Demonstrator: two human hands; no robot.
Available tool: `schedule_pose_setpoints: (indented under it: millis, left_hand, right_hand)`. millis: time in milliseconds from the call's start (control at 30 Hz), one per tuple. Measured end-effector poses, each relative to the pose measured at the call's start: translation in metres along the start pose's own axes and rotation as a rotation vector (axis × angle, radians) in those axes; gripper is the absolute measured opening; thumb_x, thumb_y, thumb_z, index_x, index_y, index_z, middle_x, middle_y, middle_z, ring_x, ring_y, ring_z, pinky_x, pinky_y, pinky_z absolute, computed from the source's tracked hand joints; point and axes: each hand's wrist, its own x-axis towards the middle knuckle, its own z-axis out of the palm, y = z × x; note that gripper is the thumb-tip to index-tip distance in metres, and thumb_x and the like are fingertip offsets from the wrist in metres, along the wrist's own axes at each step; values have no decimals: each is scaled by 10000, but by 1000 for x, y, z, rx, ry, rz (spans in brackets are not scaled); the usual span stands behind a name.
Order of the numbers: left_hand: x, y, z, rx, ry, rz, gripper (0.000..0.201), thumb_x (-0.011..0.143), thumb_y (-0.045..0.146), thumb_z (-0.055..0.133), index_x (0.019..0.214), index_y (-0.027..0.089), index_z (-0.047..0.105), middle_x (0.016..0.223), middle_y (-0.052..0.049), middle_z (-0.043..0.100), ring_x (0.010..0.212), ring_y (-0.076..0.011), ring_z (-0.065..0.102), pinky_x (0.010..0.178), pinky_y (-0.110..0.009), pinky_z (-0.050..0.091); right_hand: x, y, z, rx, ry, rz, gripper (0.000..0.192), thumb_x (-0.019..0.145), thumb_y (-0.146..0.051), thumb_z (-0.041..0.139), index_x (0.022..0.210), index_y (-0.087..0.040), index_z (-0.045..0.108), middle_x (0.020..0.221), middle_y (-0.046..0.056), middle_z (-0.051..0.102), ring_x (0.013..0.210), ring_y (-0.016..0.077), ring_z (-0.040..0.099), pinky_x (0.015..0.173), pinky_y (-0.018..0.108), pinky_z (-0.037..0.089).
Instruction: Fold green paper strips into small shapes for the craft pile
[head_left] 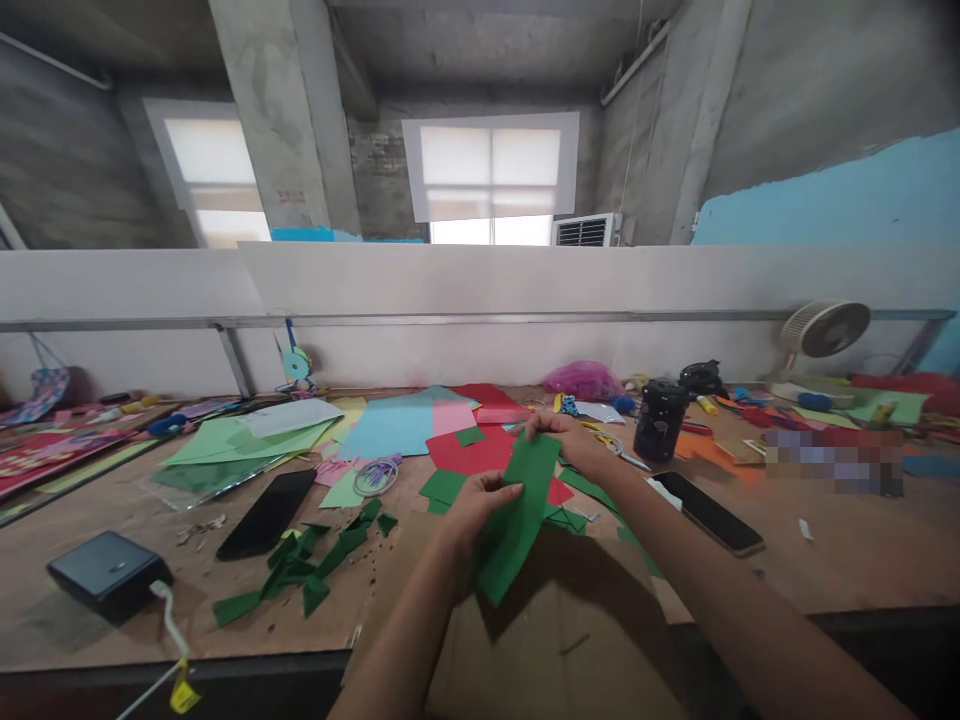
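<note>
Green paper strip (517, 515) held above the table (825, 570), stretched between both hands so it stays taut. Left hand (476, 505) pinches the near end, right hand (574, 440) the far end. Green scraps (300, 575) lie left of the strip.

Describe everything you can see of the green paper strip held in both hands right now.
The green paper strip is a long, plain, matte piece, thin like craft paper. It slants from lower left to upper right above the brown cardboard sheet. The left hand pinches its middle edge; the right hand grips its far end. No print shows on it.
</note>
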Motion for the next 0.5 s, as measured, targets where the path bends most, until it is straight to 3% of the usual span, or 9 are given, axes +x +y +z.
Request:
schedule_pose_setpoints:
  millis: [100, 200, 233, 300, 400, 500]
  left_hand:
    - [4, -4, 1, -100, 138, 46, 338, 587, 304, 856, 837, 116, 728, 769, -93, 740, 630, -202, 667, 640, -299, 529]
    - [9, -9, -4, -175, 235, 104, 401, 533, 310, 880, 847, 117, 723, 765, -78, 741, 633, -192, 668, 650, -301, 540]
    - [10, -11, -6, -191, 256, 119, 416, 509, 309, 890, 833, 114, 719, 753, -73, 738, 623, -186, 664, 649, -298, 540]
    - [13, -16, -10, -225, 296, 149, 440, 486, 308, 898, 832, 111, 711, 751, -73, 736, 622, -183, 662, 647, -297, 538]
    - [15, -25, -13, -249, 344, 162, 453, 524, 315, 881, 888, 117, 699, 802, -89, 743, 658, -202, 675, 643, -309, 537]
    - [14, -31, -14, -263, 372, 161, 448, 543, 308, 871, 907, 121, 690, 819, -92, 744, 659, -203, 677, 639, -313, 537]
  right_hand:
    - [-3, 19, -18, -216, 135, 1, 366, 698, -202, 589, 1051, -250, 670, 1082, 52, 706, 996, 244, 641, 770, 336, 497]
    - [-22, 40, -45, -888, 332, 204, 317, 738, -181, 543, 1006, -247, 700, 960, 62, 724, 934, 252, 648, 762, 337, 463]
    - [-30, 46, -53, -972, 349, 257, 281, 714, -163, 567, 942, -224, 719, 922, 86, 727, 920, 289, 645, 758, 362, 446]
    - [-46, 57, -61, -1077, 327, 318, 257, 676, -140, 603, 893, -199, 727, 903, 117, 725, 923, 337, 642, 731, 370, 419]
    - [-61, 65, -58, -1444, 159, 415, 318, 749, -152, 542, 1016, -235, 694, 1029, 101, 710, 967, 300, 645, 688, 315, 382]
    - [-65, 66, -46, -1615, 114, 405, 304, 792, -138, 483, 1015, -225, 669, 1028, 101, 707, 938, 268, 655, 635, 292, 340]
